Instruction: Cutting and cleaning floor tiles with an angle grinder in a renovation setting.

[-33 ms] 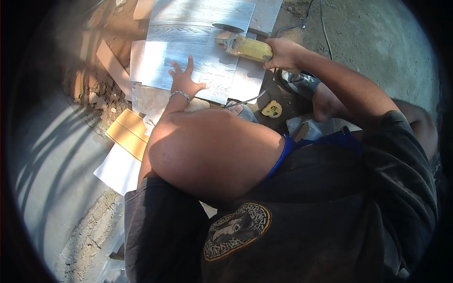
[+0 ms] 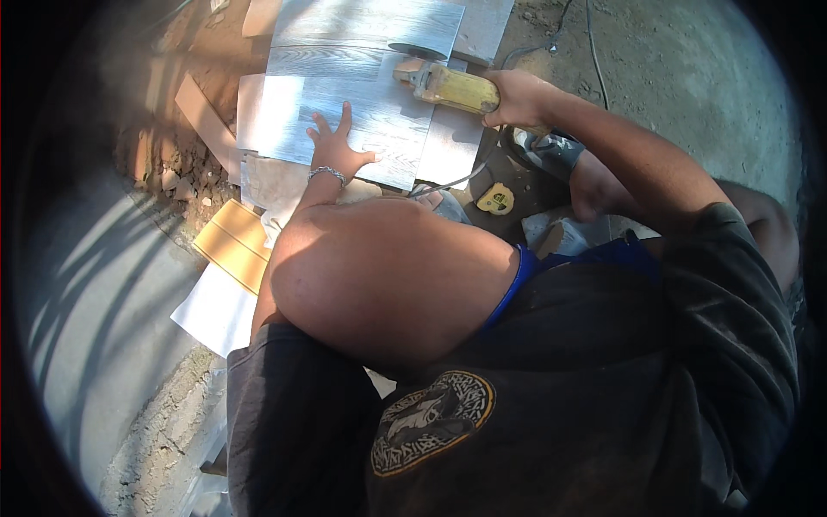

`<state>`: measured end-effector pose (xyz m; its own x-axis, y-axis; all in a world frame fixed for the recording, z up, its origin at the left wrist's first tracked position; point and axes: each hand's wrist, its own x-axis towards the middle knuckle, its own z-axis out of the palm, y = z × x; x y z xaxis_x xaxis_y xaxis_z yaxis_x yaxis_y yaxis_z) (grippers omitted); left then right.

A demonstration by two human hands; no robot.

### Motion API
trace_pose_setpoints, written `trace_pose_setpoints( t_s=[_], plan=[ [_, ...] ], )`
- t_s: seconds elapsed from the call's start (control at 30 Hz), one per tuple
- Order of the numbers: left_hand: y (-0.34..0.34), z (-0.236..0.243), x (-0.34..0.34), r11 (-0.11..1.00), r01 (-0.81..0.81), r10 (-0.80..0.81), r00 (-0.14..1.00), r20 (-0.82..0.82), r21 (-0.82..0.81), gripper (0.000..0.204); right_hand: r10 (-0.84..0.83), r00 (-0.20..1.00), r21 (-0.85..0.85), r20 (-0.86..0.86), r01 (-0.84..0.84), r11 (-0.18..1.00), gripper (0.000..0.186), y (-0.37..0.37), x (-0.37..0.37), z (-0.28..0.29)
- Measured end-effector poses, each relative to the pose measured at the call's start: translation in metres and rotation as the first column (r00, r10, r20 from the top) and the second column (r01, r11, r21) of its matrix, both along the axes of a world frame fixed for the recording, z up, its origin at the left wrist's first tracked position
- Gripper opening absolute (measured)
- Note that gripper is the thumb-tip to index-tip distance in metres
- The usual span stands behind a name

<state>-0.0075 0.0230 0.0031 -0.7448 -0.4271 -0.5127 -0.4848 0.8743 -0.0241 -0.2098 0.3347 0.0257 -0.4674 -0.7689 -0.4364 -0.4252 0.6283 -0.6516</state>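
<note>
Grey wood-grain tile (image 2: 362, 77) lies flat on the ground over other offcuts, long axis running left-right. Left hand (image 2: 338, 148) pressed flat on the tile's near part, fingers spread, clamped on nothing. Right hand (image 2: 517, 96) closed round the yellow grinder (image 2: 448, 86) body. Grinder axis points left from the grip toward the tile; disc (image 2: 417, 50) sits at the tile's right edge. Right hand nearer the disc; left hand well apart from it, nearer the person. Cord (image 2: 448, 183) trails near the tile's near-right corner

yellow tile pieces (image 2: 234, 244) lying on ground, lower left | white sheet (image 2: 217, 308) just beside them | rubble (image 2: 172, 177) at left | black cable (image 2: 594, 52) across sandy ground (image 2: 689, 86), upper right
</note>
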Motion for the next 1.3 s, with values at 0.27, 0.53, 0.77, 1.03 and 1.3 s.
trace_pose_setpoints(
  t_s=[0.27,0.53,0.77,1.03,1.3],
  plan=[
    [0.002,0.003,-0.001,1.0,-0.004,0.004,1.0,-0.007,-0.001,0.131,0.026,0.998,0.05,0.054,-0.029,0.998,0.059,0.023,-0.003,0.017],
    [0.002,0.0,-0.002,1.0,-0.008,0.008,1.0,-0.001,-0.011,0.13,0.022,0.998,0.033,0.064,-0.024,0.999,0.058,0.024,-0.003,0.019],
    [0.001,0.0,-0.001,1.0,0.003,-0.003,1.0,-0.001,-0.011,0.131,0.029,0.999,0.002,0.036,-0.029,1.0,0.062,-0.009,-0.003,0.0],
    [-0.004,-0.006,0.001,1.0,0.003,-0.003,1.0,-0.005,-0.001,0.136,0.038,0.998,-0.032,0.047,-0.037,0.999,0.061,-0.037,-0.003,-0.007],
    [-0.002,-0.003,0.0,1.0,-0.005,0.005,1.0,-0.008,0.009,0.13,0.025,0.999,0.016,0.029,-0.025,1.0,0.062,-0.012,-0.004,-0.001]
  ],
)
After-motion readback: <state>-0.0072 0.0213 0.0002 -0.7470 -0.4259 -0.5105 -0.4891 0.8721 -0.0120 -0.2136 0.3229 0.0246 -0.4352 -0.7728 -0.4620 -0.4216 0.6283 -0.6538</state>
